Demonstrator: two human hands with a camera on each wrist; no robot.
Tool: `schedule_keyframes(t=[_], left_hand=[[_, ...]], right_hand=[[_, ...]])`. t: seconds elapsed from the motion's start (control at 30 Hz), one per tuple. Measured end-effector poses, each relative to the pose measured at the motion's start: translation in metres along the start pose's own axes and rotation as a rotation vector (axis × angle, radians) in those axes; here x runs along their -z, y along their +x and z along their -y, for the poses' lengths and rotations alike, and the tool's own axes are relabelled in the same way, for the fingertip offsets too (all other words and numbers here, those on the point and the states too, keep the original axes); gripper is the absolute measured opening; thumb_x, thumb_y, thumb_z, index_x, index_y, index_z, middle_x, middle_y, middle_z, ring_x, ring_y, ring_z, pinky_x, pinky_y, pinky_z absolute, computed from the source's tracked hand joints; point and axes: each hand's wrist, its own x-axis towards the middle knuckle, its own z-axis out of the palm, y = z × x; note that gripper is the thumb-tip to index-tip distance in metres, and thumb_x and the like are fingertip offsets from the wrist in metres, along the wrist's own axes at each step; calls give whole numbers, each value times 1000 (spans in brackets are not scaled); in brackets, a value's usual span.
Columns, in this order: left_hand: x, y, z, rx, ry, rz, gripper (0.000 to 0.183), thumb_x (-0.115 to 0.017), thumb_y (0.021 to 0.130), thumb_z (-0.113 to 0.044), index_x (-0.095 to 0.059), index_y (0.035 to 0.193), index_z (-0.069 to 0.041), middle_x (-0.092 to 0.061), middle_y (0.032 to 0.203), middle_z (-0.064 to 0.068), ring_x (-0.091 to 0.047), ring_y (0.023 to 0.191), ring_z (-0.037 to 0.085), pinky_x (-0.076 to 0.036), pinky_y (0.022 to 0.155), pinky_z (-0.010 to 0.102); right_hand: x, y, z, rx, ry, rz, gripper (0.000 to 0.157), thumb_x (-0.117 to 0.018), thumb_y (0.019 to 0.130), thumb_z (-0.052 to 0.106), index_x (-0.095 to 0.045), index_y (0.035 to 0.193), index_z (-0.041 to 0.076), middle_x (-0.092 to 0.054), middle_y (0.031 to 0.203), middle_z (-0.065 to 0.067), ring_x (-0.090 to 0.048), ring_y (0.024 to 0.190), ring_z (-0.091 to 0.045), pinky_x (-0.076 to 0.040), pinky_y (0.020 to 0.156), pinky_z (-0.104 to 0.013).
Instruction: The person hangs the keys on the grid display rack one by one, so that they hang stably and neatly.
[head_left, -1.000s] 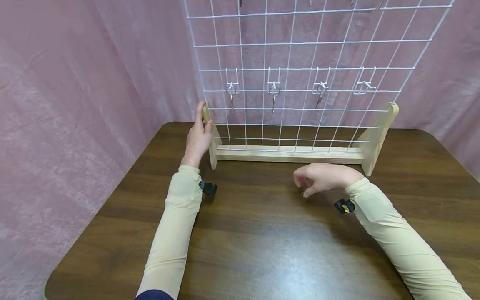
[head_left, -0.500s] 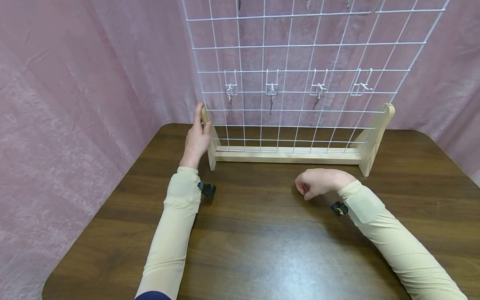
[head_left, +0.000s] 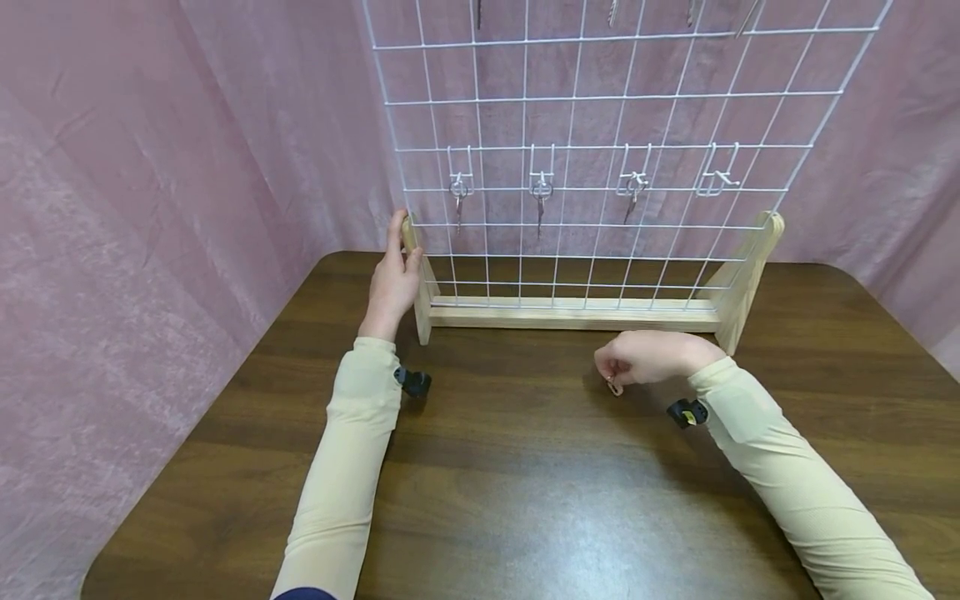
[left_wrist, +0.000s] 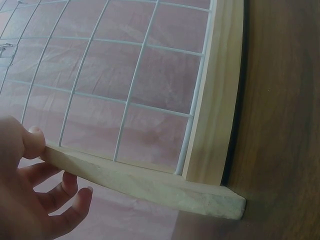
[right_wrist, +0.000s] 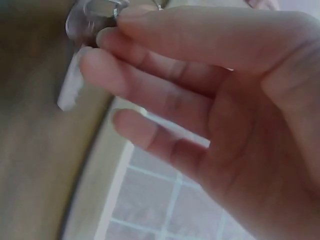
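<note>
My right hand (head_left: 648, 354) pinches a key (right_wrist: 74, 82) by its ring, just above the table; the key's silvery head and toothed blade show in the right wrist view. At the far left, my left hand (head_left: 392, 292) grips the wooden side foot (left_wrist: 150, 187) of a stand, thumb on one face and fingers on the other. That stand carries a white wire grid (head_left: 577, 98). Keys on rings hang from three of the grid's lower hooks: a left key (head_left: 459, 200), a middle key (head_left: 540, 204) and a right key (head_left: 633, 196). The rightmost hook (head_left: 717, 179) bears no key.
The brown wooden table (head_left: 480, 467) has rounded corners. More keys hang along the grid's upper row, cut off by the top edge. A wooden crossbar (head_left: 570, 317) joins the stand's left foot to its right foot (head_left: 750, 283). Pink curtain (head_left: 187, 167) surrounds the table.
My right hand dips towards the table, closes its fingers, then rises slightly with the key's ring now showing below the fingertips. The left hand stays on the stand. The view tilts slightly.
</note>
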Motion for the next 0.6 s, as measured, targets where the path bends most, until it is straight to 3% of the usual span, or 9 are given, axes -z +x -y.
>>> schedule_keyframes(t=[0.13,0.43,0.6], left_hand=[[-1,0,-1,10,0,4,58,-42,104,-28,-11,149,-47,-41,152,15,-58,120,39,-50,92,55],[-1,0,-2,30,11,3,59,-41,104,-28,-9,149,-49,-41,151,17,-58,119,41,-50,92,56],[-1,0,-1,27,16,-5,59,-41,104,-28,-10,150,-47,-44,148,22,-57,121,41,-50,93,56]], right_hand=[[15,-15,-1,21,-36,-153,18,-63,84,-3,-56,80,13,-55,69,8,-45,64,1,-41,60,-19],[46,-50,-3,15,-129,-524,20,-68,85,-2,-63,88,17,-64,82,12,-56,73,1,-48,63,-24],[57,-65,-5,-43,-170,-738,19,-72,82,-2,-66,89,14,-68,82,7,-57,74,4,-46,65,-16]])
